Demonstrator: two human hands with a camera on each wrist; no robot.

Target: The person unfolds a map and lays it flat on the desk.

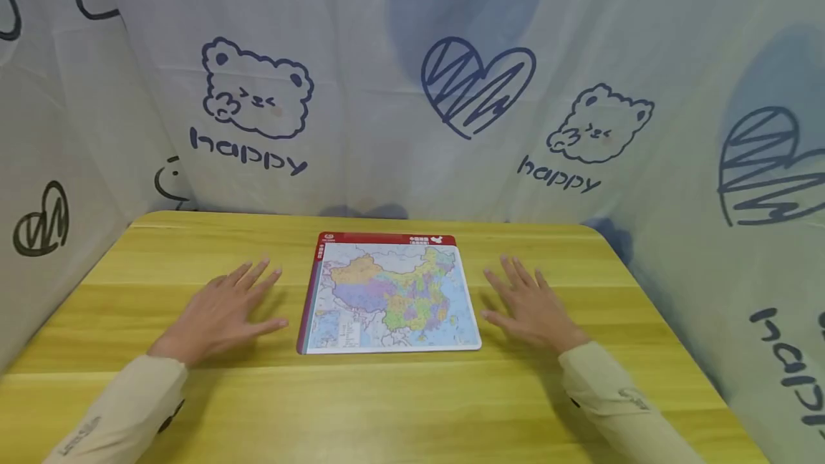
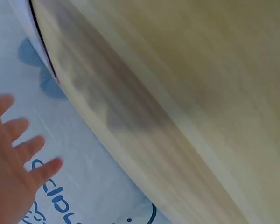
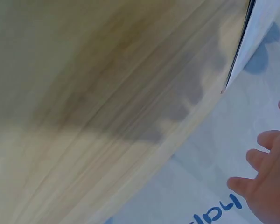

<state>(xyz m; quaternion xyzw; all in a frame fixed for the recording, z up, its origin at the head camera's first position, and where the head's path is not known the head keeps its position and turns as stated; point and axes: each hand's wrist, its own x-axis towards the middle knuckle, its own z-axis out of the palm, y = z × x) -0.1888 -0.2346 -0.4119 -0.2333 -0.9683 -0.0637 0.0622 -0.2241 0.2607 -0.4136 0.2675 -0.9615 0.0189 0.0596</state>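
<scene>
A flat rectangular map board (image 1: 393, 299) with a red top band and a coloured map of China lies on the wooden table. To its left my left hand (image 1: 222, 313) is spread palm down, thumb pointing toward the board's left edge and apart from it. On the other side my right hand (image 1: 531, 303) is spread the same way, its fingertips short of the board's right edge. Neither hand holds anything. The left wrist view catches the spread left fingers (image 2: 25, 149) at its left edge; the right wrist view has the right fingers (image 3: 256, 161) at its right edge.
The yellow wood-grain table (image 1: 399, 407) has rounded far corners. A pale cloth (image 1: 367, 92) printed with hearts, bears and the word "happy" hangs behind the table and along both sides. Hand shadows (image 3: 177, 102) fall on the wood.
</scene>
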